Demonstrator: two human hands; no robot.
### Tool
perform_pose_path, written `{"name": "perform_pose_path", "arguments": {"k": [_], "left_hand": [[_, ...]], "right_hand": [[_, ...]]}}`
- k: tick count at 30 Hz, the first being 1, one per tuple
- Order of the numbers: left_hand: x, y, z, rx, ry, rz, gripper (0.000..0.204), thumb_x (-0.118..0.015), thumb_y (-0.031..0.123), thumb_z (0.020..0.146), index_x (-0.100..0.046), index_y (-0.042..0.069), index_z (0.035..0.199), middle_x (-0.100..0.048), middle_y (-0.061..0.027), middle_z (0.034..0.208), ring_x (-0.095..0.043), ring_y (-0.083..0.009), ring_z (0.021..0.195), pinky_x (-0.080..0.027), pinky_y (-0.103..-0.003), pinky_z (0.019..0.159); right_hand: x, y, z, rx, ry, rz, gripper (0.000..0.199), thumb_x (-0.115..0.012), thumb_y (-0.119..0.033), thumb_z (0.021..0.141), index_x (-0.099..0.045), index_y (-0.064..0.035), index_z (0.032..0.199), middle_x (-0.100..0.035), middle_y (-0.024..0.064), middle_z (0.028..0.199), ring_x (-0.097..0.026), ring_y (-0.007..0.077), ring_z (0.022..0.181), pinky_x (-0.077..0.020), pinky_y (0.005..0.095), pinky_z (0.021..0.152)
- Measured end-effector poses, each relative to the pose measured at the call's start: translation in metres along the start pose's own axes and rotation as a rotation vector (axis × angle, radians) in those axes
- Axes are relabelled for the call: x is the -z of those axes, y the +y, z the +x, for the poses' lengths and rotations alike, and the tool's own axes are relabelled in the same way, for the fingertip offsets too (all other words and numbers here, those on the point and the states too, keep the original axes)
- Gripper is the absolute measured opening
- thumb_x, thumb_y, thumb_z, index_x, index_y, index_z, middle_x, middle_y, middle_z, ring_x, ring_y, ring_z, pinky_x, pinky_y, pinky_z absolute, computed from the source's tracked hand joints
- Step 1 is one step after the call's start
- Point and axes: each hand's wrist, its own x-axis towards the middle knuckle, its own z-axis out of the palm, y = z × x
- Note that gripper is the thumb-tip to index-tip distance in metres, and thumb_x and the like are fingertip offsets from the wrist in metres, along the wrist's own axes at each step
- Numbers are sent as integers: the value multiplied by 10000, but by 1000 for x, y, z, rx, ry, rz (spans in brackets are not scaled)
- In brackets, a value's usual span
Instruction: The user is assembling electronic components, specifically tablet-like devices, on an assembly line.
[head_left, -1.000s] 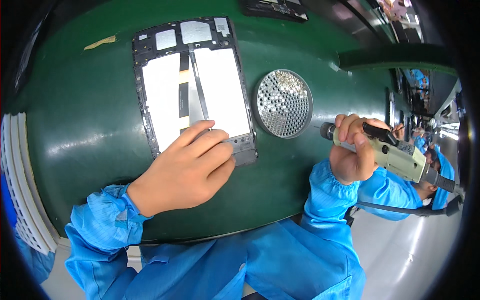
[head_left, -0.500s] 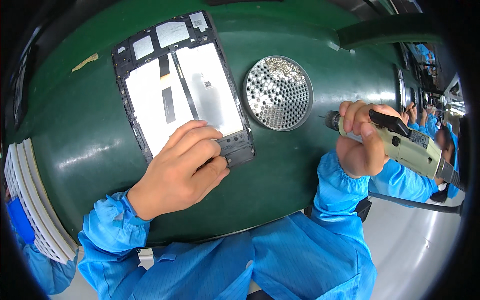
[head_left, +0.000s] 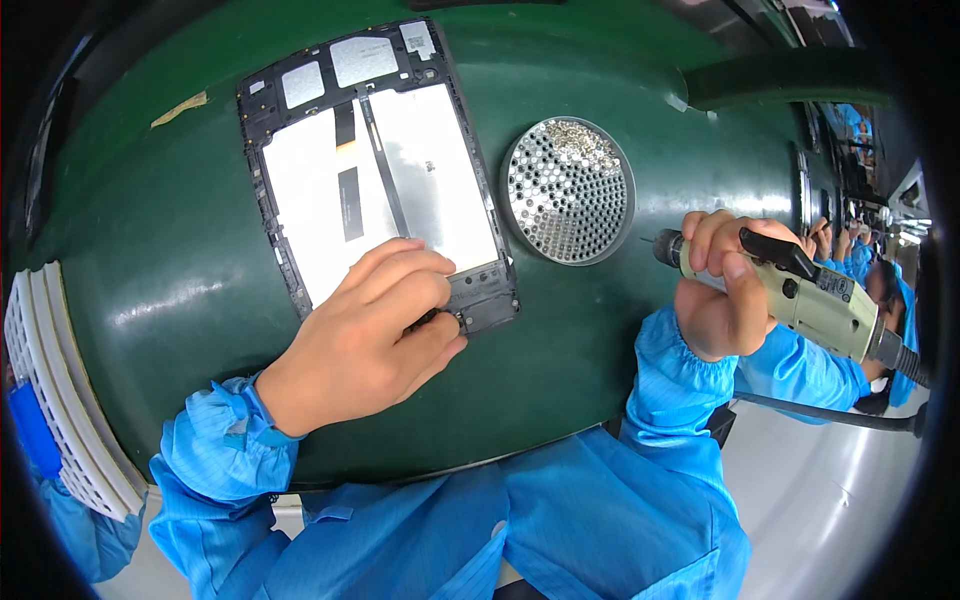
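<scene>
An opened tablet (head_left: 440, 190) with a black frame and bright silver-white inner panels lies slightly tilted on the green work surface. Dark flat ribbon strips run down its middle. My left hand (head_left: 370, 335) rests over the tablet's lower edge, fingers curled and pressed together; its thumb and whatever it may pinch are hidden. At the right, my right hand (head_left: 735, 285) is wrapped round a pale green electric screwdriver (head_left: 825, 312). Its thin bit points left, above the bench and apart from the tablet. Between them stands a round metal dish (head_left: 568, 190) with a holed plate and many small silver screws.
The green bench (head_left: 180, 350) carries a scrap of tan tape (head_left: 180, 108) at the far left. Stacked white perforated trays (head_left: 75, 400) stand at the left edge. A cable (head_left: 830, 408) hangs at the right, where other people in blue sleeves work farther off.
The view has shifted slightly, so the tablet and dish appear a little farther right. Both hands keep nearly the same pose, the right still holding the electric screwdriver.
</scene>
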Motion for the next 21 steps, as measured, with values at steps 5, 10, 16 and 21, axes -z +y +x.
{"name": "perform_pose_path", "arguments": {"k": [5,10,16,21], "left_hand": [[2,5,-2,4,-15,152,221,-784,40,643,-607,-7,767,-533,-162,1021,-538,-401,1103,-456,-544,927],[8,3,-1,-7,-34,89,192,-767,40,655,-630,-7,782,-537,-193,1130,-516,-422,1154,-432,-572,951],[20,17,-16,23,-44,164,194,-738,19,637,-646,-19,803,-564,-196,1101,-532,-424,1136,-429,-572,952],[16,29,-27,63,9,299,197,-731,34,646,-630,-41,798,-595,-169,1016,-571,-369,1102,-460,-523,955]], "right_hand": [[-4,0,0,-3,25,-16,341,-536,-18,753,-506,6,1092,-531,119,669,-514,214,580,-461,422,647],[-3,1,-2,10,28,22,340,-535,-1,746,-515,13,1086,-532,114,666,-521,215,582,-468,425,648],[4,4,-3,0,79,14,321,-553,-14,753,-528,17,1071,-537,119,667,-523,216,576,-466,423,648],[9,3,0,-5,129,12,330,-544,-7,750,-527,33,1077,-545,137,673,-521,212,576,-466,419,649]]}}
